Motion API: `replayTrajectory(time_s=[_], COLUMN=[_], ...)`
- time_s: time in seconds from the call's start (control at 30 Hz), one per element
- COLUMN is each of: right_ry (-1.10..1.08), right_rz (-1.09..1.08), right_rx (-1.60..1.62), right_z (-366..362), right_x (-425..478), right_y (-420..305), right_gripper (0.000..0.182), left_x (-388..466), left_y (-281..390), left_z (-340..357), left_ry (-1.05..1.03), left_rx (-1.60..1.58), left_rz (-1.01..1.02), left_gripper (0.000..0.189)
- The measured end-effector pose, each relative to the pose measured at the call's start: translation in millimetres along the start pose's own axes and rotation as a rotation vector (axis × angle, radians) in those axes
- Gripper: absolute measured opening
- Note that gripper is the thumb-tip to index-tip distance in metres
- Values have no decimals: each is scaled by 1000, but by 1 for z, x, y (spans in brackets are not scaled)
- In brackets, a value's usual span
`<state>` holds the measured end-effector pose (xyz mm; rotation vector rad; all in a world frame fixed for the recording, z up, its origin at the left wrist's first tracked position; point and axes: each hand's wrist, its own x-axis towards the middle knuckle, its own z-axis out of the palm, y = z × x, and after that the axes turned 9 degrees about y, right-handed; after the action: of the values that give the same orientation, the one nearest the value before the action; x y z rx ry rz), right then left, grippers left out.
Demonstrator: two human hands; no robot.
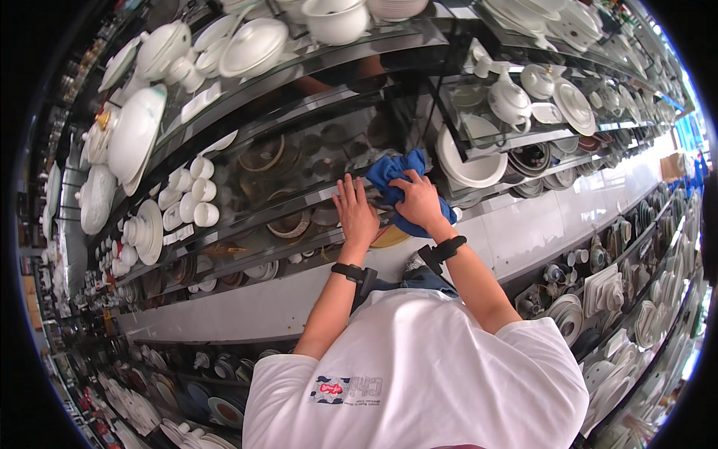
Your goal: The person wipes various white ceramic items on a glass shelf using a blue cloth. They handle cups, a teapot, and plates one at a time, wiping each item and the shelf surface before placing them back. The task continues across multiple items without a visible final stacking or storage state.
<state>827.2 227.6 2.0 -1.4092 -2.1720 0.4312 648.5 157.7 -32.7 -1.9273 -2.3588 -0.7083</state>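
Note:
My right hand [417, 201] grips a crumpled blue cloth [397, 170] at the right end of a dark glass shelf [314, 191]. Part of the cloth hangs below the hand, over the shelf's front edge. My left hand [357, 216] lies flat just left of the cloth, fingers spread on the shelf's edge, holding nothing. Brown bowls [262, 154] show through or behind the glass to the left. Beyond the cloth on the right, a large white basin [471, 163] stands on a lower shelf.
White cups [203, 189] stand in a group on the left of the shelf. Lidded tureens [254, 47] line the shelf above, and a white teapot [509, 100] stands at upper right. A pale tiled floor [521, 241] runs between the racks. Behind me, stacked plates [603, 292] fill another rack.

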Motion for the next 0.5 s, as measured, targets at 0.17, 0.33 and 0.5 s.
replayTrajectory(time_s=[0.17, 0.33, 0.5], right_ry=[-103, -113, -147], right_rz=[146, 384, 622], right_rx=[408, 669, 916], right_z=[-41, -65, -86], right_x=[-8, -12, -18], right_y=[43, 47, 30], right_gripper=[50, 53, 52], left_x=[-7, -6, -7], left_y=[31, 26, 21], left_z=[19, 18, 14], left_ry=[-5, -46, -51], left_rx=[-62, -74, -88], left_rz=[-95, -87, -60], left_gripper=[87, 86, 86])
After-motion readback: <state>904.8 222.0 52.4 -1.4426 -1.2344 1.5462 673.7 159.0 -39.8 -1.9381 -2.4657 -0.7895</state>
